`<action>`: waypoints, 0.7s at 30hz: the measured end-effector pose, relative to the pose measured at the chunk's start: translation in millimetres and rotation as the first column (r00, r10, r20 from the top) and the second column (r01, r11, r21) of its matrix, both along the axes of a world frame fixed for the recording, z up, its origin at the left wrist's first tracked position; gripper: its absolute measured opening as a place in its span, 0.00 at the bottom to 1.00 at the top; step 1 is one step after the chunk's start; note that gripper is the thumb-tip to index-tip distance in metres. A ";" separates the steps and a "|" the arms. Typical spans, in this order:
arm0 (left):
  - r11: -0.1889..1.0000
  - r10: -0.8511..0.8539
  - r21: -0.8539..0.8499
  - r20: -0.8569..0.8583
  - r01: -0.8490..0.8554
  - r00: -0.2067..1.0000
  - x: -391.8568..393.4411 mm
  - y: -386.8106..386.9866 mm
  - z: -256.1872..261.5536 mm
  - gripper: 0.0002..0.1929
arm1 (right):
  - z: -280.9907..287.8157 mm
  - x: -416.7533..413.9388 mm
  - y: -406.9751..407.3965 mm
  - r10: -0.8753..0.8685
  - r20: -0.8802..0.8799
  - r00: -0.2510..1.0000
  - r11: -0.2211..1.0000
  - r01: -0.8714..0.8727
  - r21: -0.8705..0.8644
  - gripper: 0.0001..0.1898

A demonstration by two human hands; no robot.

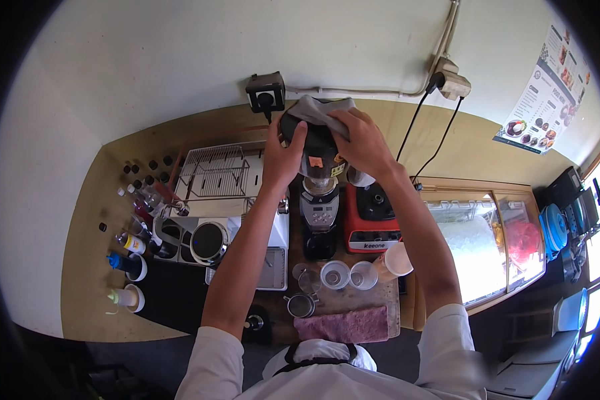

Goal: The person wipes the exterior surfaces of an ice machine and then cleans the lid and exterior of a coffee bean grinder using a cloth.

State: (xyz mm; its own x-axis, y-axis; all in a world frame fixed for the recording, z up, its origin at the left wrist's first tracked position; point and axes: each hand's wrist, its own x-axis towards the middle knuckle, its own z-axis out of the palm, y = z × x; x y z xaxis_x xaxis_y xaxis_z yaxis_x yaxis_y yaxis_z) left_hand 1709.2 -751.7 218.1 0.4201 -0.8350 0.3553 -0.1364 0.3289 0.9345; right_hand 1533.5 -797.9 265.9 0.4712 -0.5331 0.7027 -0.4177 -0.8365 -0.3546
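Both of my arms reach forward to the dark, translucent bean hopper (316, 150) on top of a coffee grinder (320, 207). My left hand (284, 155) grips the left side of the hopper, thumb laid toward its lid. With my right hand (362, 137) I press a grey cloth (319, 110) onto the hopper's top and right edge. The cloth drapes over the far part of the lid. Below the hopper, the grinder's grey front shows a small display and buttons. Stickers are on the hopper's near side.
An espresso machine (275, 225) with a wire rack (215, 170) stands left. To the right are a red blender base (372, 220) and a glass display case (467, 245). Plastic cups (335, 275), a metal strainer (301, 305) and a pink towel (342, 324) lie nearer. Power cords (437, 135) hang behind.
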 end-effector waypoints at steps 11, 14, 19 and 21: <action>0.995 -0.016 -0.100 -0.082 0.008 0.996 2.8 -1.5 -5.5 0.29 | 9.5 30.2 -6.3 -0.005 -0.130 0.992 1.000 0.008 0.024 0.16; 1.000 -0.030 0.004 -0.033 0.030 0.999 -2.7 1.3 1.8 0.28 | 16.8 27.0 -15.0 -0.035 -0.088 0.995 0.993 0.045 0.111 0.16; 0.995 -0.039 -0.092 -0.017 0.037 0.999 -4.7 -0.8 0.0 0.27 | 14.1 26.0 -5.3 -0.006 -0.097 0.995 0.998 0.011 0.055 0.16; 0.998 -0.059 -0.002 -0.053 0.059 0.997 -1.9 -0.1 3.1 0.29 | 11.4 23.2 -7.9 0.074 -0.080 0.994 0.996 -0.078 -0.053 0.16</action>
State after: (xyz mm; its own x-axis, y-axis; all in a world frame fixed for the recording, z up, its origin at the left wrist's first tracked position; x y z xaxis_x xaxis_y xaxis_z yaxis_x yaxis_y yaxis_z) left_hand 1707.3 -751.8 221.2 0.3884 -0.8590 0.3337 -0.0669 0.3349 0.9399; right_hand 1556.6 -805.7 277.4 0.5629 -0.4548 0.6901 -0.3766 -0.8844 -0.2756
